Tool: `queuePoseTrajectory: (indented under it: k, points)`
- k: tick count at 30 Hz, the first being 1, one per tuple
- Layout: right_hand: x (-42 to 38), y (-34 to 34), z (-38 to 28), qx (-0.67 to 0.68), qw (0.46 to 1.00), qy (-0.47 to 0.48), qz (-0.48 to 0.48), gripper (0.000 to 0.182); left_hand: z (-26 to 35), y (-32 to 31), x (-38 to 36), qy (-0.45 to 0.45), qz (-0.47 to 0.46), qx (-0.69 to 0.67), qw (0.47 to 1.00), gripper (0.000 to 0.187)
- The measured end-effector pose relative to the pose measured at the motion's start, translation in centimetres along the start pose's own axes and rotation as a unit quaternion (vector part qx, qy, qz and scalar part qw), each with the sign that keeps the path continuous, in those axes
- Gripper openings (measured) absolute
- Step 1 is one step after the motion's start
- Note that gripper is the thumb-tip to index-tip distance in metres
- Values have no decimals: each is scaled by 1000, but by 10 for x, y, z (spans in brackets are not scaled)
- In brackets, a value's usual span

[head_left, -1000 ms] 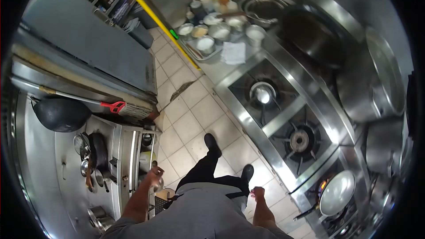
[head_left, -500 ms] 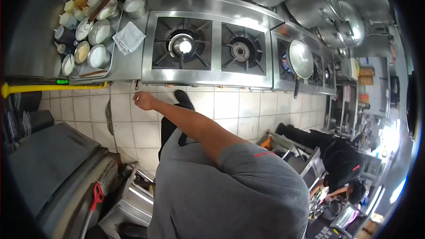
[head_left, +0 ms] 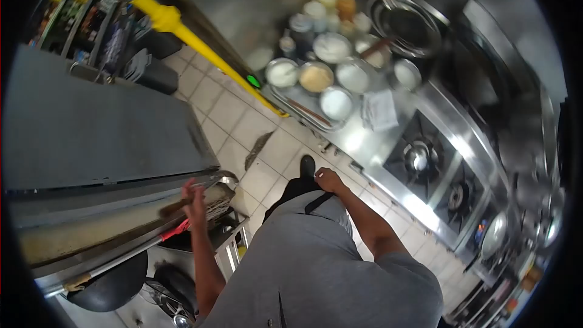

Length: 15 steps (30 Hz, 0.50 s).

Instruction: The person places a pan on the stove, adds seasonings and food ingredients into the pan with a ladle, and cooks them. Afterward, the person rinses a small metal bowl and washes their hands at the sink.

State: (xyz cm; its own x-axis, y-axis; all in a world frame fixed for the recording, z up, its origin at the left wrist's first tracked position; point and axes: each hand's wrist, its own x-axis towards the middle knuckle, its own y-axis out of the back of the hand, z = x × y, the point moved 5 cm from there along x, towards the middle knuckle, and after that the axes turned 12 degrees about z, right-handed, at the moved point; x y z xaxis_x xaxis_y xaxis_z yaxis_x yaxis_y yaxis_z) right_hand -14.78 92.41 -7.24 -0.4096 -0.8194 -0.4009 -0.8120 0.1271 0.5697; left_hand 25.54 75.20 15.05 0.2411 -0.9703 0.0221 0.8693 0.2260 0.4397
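Head view: left hand (head_left: 194,201) is raised, fingers spread, blurred, nothing held, just beside the brush (head_left: 206,203) lying on the worktop (head_left: 91,231) edge above a red-tipped handle (head_left: 136,248). Right hand (head_left: 328,178) hangs loosely curled, empty, over the floor (head_left: 231,115) near the stove (head_left: 437,176).

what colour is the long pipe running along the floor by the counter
Yellow: the pipe shows best in the head view, upper left.

Left hand (head_left: 194,201) nears a red-handled tool (head_left: 176,231); right hand (head_left: 329,180) hangs empty.
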Motion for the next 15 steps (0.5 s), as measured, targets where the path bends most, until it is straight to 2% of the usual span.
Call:
queuePoseTrajectory:
  k: [1, 3, 5, 6, 8, 11, 12, 13, 14, 15]
  points:
    - [13, 1, -20, -13, 999, 35, -26, 26, 56, 13, 13, 27, 1, -37, 999, 33]
    - [32, 15, -66, -30, 996, 65, -48, 26, 145, 43, 39, -173, 43, -2, 984, 40]
    - [63, 48, -125, 55, 988, 145, -13, 28, 187, 48, 52, -174, 54, 11, 983, 37]
    - [88, 59, -140, 98, 986, 133, 26, 31, 194, 48, 63, -177, 66, 24, 982, 36]
    - [135, 79, -167, 173, 976, 80, 110, 39, 129, 20, 105, 10, -44, 25, 999, 39]
    - [205, 109, -186, 203, 943, -16, 265, 53, 42, -55, 160, 22, -164, 162, 973, 58]
    - [225, 112, -195, 205, 939, -20, 276, 53, 38, -84, 166, 39, -169, 170, 970, 60]
    - [241, 116, -198, 242, 916, -64, 315, 45, 48, -99, 175, 29, -182, 169, 968, 60]
    - [250, 117, -198, 278, 887, -110, 352, 37, 58, -105, 185, 16, -172, 186, 967, 61]
    - [257, 118, -201, 280, 881, -116, 363, 37, 83, -102, 193, -3, -173, 185, 967, 57]
